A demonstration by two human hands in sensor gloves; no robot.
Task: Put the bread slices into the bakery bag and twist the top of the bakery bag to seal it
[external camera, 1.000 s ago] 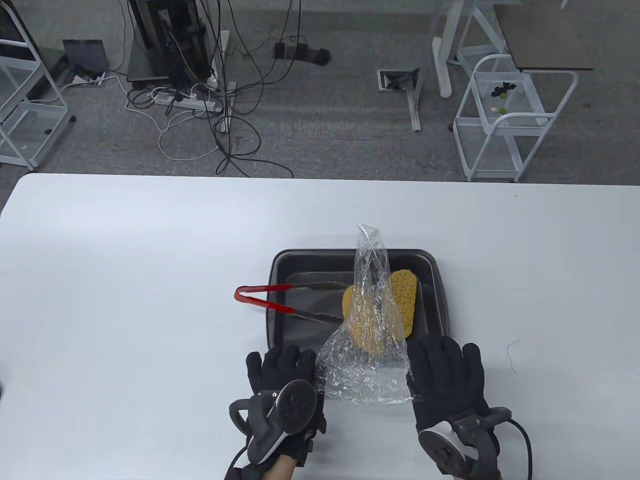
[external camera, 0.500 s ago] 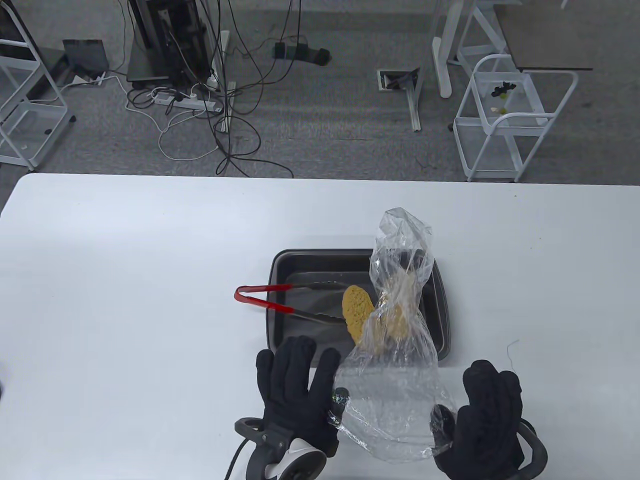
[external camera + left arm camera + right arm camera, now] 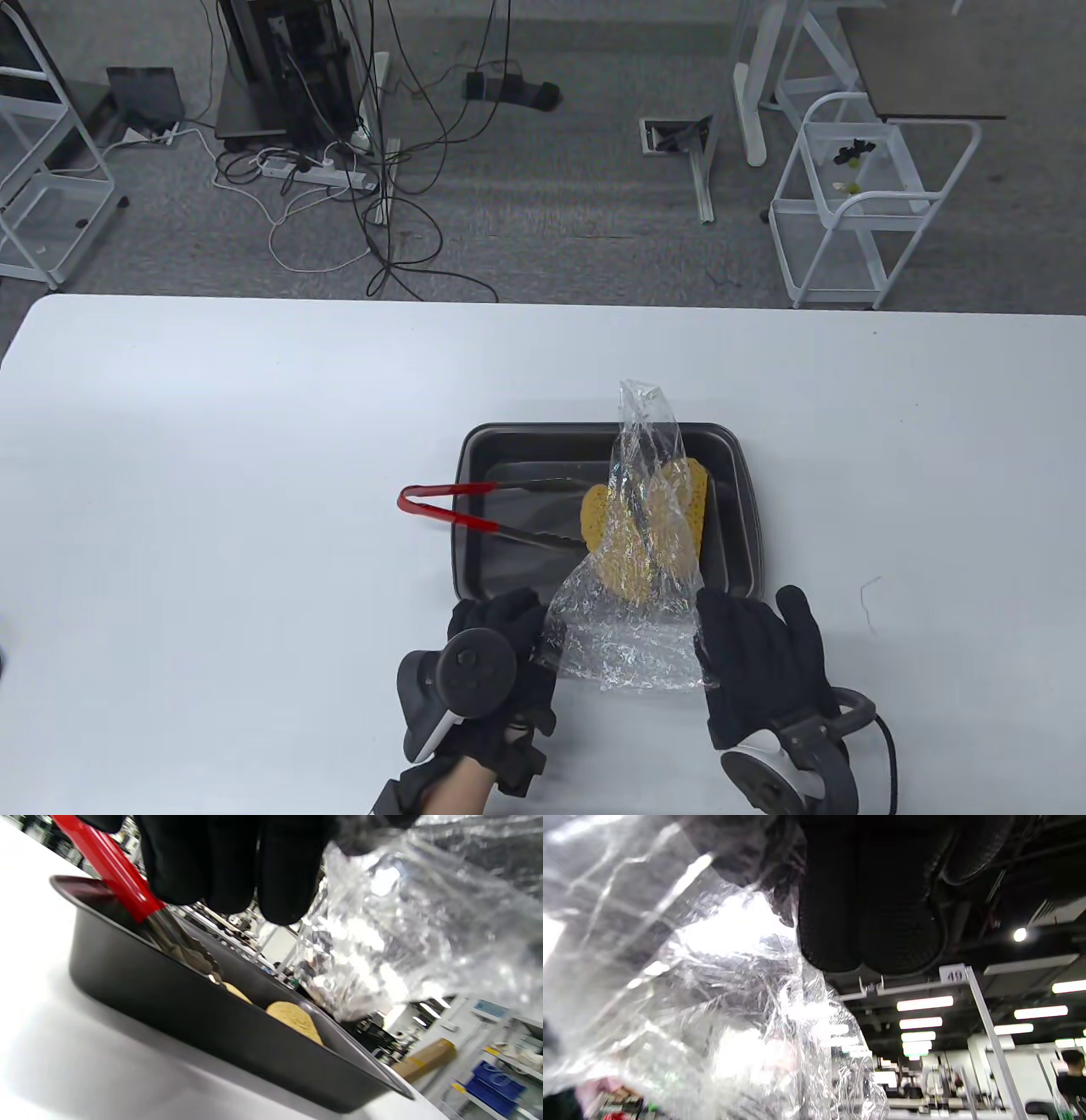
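Table cam high, looking down, far edge at 12. Both wrist cams low, close-up (right tilted up), sharing the bag.

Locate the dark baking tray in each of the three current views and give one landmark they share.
Table view: the baking tray lies at centre, just beyond both hands, bread slices inside.
Left wrist view: the tray crosses the lower half as a dark slanting wall.
Right wrist view: not in it; the plastic and the glove fill the frame.
Shared landmark: the clear bakery bag, in all three views.
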